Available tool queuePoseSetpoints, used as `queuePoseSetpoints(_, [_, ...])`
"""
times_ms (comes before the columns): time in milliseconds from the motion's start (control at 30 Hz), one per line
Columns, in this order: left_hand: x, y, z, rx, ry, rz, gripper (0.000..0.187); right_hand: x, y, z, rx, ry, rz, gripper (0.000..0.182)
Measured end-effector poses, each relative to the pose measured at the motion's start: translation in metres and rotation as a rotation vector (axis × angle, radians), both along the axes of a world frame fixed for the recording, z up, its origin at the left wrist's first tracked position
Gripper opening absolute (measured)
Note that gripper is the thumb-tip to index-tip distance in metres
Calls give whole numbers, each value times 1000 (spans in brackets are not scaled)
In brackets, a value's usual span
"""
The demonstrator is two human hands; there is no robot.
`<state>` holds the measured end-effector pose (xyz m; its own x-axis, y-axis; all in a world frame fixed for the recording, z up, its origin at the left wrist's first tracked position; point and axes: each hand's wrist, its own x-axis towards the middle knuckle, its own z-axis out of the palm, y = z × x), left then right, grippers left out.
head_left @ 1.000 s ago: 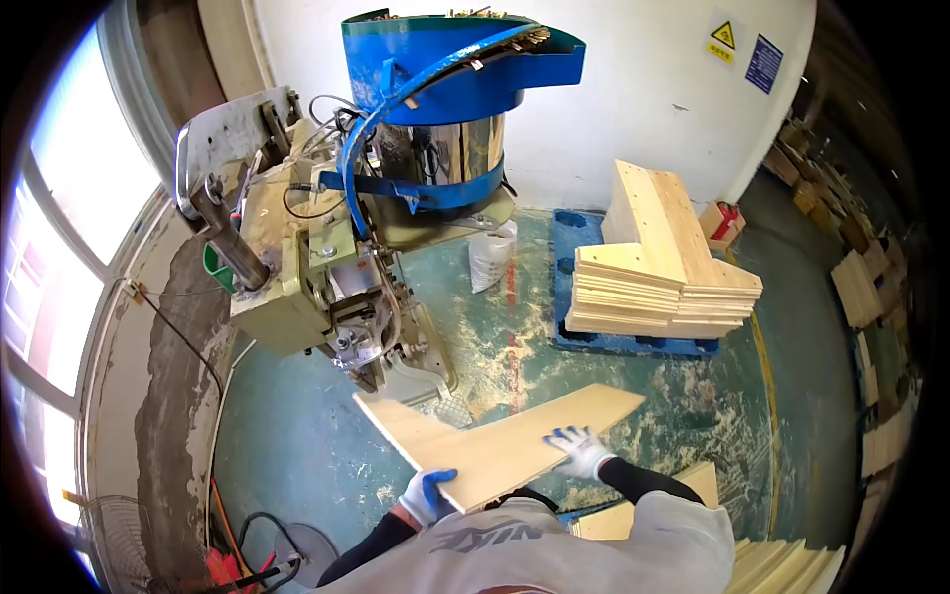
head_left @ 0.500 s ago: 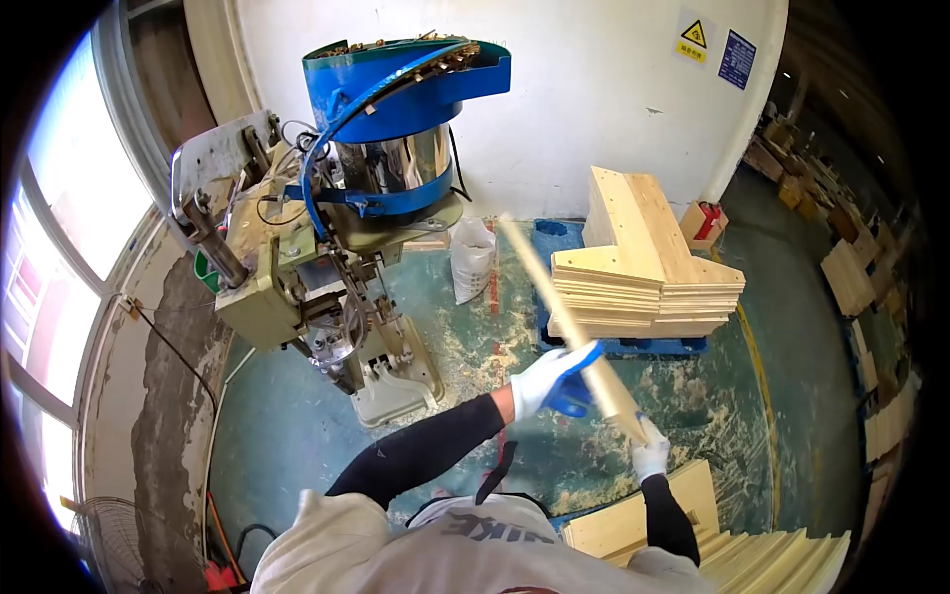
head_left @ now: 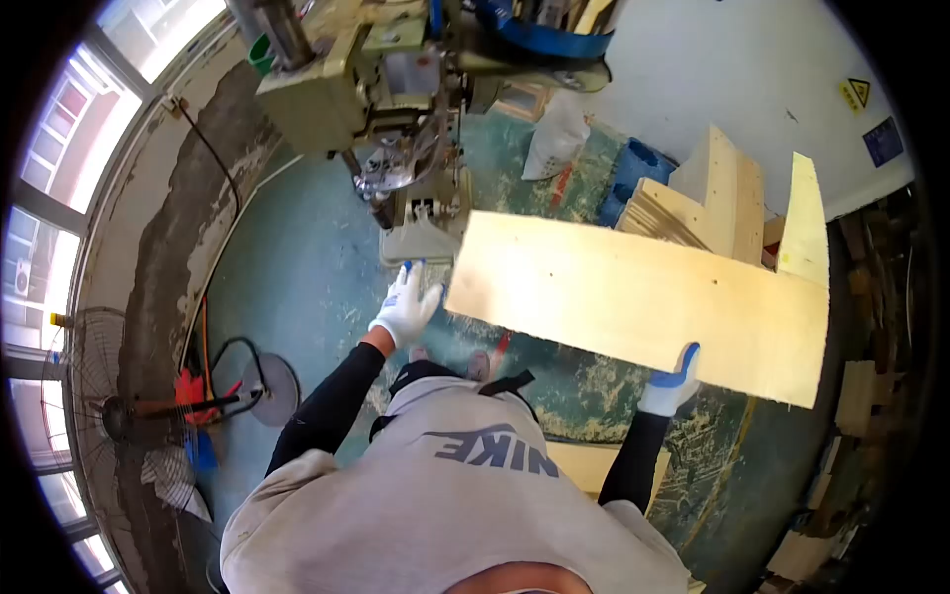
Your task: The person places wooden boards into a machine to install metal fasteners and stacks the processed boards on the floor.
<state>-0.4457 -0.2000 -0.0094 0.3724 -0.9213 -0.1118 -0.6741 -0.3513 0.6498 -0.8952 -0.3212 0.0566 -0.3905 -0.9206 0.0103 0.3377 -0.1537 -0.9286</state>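
Note:
A pale plywood panel (head_left: 614, 297) with a narrow upright arm at its far right end is held flat in front of me. My right hand (head_left: 673, 383), in a white and blue glove, grips its near edge, thumb on top and the other fingers hidden beneath. Beside the panel's left end is my left hand (head_left: 406, 307), gloved too, with its fingers spread and nothing in it. Just beyond that hand stands a riveting-type machine (head_left: 406, 129) with a pale metal base (head_left: 426, 238).
Behind the panel is a stack of similar plywood pieces (head_left: 727, 198) by a blue pallet (head_left: 641, 168). A white sack (head_left: 556, 139) rests near the wall. To my left stands a fan (head_left: 114, 418) with a round base (head_left: 272, 389). More plywood (head_left: 584, 463) lies low by my right side.
The panel has turned from edge-on to flat and now extends to the right. My left hand has let go of it and moved left, while my right hand keeps hold. The view has tilted down.

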Motion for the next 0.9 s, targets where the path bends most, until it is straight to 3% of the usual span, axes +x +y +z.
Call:
queuePoseSetpoints(67, [27, 23, -14, -125, 349, 60, 67, 22, -3, -4, 20, -106, 96, 43])
queuePoseSetpoints(167, [34, 55, 23, -316, 491, 215, 50, 71, 3, -1, 66, -228, 202, 45])
queuePoseSetpoints(200, [43, 63, 32, -358, 740, 299, 43, 80, 6, -10, 50, -97, 237, 45])
queuePoseSetpoints(233, [51, 70, 46, -401, 990, 380, 37, 87, 8, -15, 80, -127, 272, 45])
queuePoseSetpoints(367, [84, 101, 57, -372, 794, 483, 29, 122, 20, -32, 147, -209, 356, 45])
queuePoseSetpoints(533, [119, 107, 55, -526, 447, 421, 30, 160, 25, -49, 139, -272, 399, 45])
queuePoseSetpoints(633, [141, 107, 51, -464, 331, 380, 31, 178, 25, -47, 123, -314, 401, 45])
queuePoseSetpoints(667, [143, 105, 48, -476, 328, 379, 32, 182, 25, -51, 70, -136, 367, 44])
queuePoseSetpoints(767, [148, 105, 37, -508, 305, 373, 34, 183, 23, -51, 129, -337, 373, 43])
queuePoseSetpoints(900, [152, 105, 35, -502, 301, 385, 37, 183, 27, -48, 139, -347, 417, 43])
